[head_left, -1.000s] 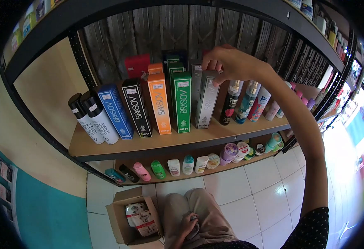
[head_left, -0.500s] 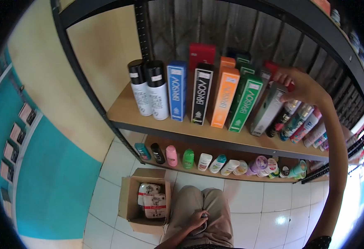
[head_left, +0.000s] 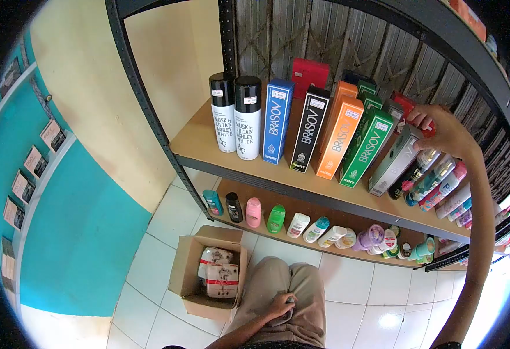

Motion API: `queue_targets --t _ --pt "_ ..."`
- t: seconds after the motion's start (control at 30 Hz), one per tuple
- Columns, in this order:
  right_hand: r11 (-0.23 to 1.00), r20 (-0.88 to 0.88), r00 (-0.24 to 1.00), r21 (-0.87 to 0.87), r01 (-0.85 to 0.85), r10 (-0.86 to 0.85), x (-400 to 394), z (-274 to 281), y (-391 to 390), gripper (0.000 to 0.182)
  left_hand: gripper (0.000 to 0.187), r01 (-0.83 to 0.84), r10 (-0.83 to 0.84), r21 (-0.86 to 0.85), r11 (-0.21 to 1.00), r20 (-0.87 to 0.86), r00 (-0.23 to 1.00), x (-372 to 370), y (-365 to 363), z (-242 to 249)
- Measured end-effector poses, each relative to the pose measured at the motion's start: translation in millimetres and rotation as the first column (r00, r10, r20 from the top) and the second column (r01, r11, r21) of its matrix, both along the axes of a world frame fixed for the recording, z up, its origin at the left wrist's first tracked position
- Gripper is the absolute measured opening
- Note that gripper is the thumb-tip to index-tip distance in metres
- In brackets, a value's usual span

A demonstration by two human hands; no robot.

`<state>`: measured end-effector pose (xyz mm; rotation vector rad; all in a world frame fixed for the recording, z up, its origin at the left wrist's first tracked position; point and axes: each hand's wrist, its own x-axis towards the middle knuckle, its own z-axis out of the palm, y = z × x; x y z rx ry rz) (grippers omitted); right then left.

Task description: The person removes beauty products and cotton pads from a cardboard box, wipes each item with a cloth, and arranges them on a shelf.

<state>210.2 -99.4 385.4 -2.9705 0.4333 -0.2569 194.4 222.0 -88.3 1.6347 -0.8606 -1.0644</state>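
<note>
My right hand (head_left: 441,129) reaches up to the upper shelf, its fingers curled round the top of a grey boxed BRASOV perfume (head_left: 395,163), thumb at the box's right edge. A red item (head_left: 432,124) shows partly beneath the hand. Just left of the grey box stands a green BRASOV box (head_left: 367,149), then an orange one (head_left: 340,138). To its right are spray bottles (head_left: 434,181). My left hand (head_left: 280,305) rests on my lap, fingers curled round a small dark thing that I cannot make out.
Black BRASOV box (head_left: 310,131), blue box (head_left: 278,122) and two black-capped spray cans (head_left: 248,119) stand further left. Several bottles (head_left: 276,219) line the lower shelf (head_left: 232,187). An open carton (head_left: 192,267) with wrapped packs (head_left: 222,280) sits on the floor beside my legs.
The view has shifted, so the shelf and its goods appear further right. My right hand stays at the grey box, and my left hand remains on my lap.
</note>
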Motion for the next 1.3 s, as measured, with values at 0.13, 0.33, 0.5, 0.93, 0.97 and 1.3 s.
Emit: queue_targets --t 0.13,0.33,0.5,0.93,0.97,1.3 --pt "0.999 0.040 0.999 -0.022 0.026 -0.025 -2.4 5.9 9.9 0.047 0.018 0.019 -0.015 0.089 0.996 -0.042 0.999 1.6 1.8 1.4" --pt "0.997 0.159 0.985 0.019 -0.077 0.073 7.8 35.6 -18.8 0.042 0.020 0.031 -0.029 0.020 0.999 -0.089 0.996 -4.6 -0.6 -41.8" --pt "0.988 0.022 0.996 0.126 -0.086 0.084 39.3 21.5 -59.0 0.046 0.021 0.024 -0.021 0.054 0.998 -0.072 0.997 -2.3 0.1 -33.7" --pt "0.983 -0.195 0.981 0.184 0.023 0.014 59.1 -2.1 -78.9 0.037 0.021 0.012 -0.010 0.051 0.999 -0.045 0.999 1.3 0.5 -23.4" --pt "0.983 -0.197 0.980 0.183 0.025 0.012 57.0 -1.9 -81.0 0.037 0.021 0.004 -0.002 0.027 1.000 -0.054 0.999 0.2 0.3 -29.8" --pt "0.983 -0.196 0.979 0.158 0.096 -0.064 50.3 -4.6 -95.6 0.041 0.021 0.015 -0.015 0.004 1.000 -0.031 0.999 -0.5 0.3 -37.7"
